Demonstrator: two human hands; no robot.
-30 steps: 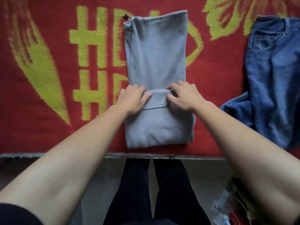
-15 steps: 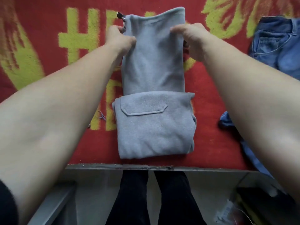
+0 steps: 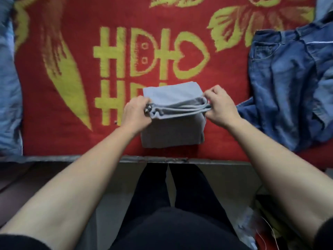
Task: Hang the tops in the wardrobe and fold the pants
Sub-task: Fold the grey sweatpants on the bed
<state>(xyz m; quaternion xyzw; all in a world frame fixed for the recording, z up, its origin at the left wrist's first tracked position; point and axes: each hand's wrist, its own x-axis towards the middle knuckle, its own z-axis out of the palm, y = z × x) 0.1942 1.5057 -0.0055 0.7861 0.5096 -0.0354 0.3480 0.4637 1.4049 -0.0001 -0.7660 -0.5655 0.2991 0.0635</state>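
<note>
Head view. Soft grey fleece pants (image 3: 173, 136) sit near the front edge of the red woven blanket with yellow lettering (image 3: 54, 138). My left hand (image 3: 137, 112) and right hand (image 3: 220, 107) each pinch one end of the loose edge, fingers curled round the cloth, holding it over the folded stack. Judgement: final fold under way, this pair nearly done. Crumpled blue denim jeans (image 3: 284, 91) lie to the right, unfolded. Pale blue cloth (image 3: 9, 91) at the left edge, kind unclear. No wardrobe visible, so hanging is probably left to do.

Grey pants (image 3: 173, 136) folded compactly, blue jeans (image 3: 288, 91) unfolded to their right
</note>
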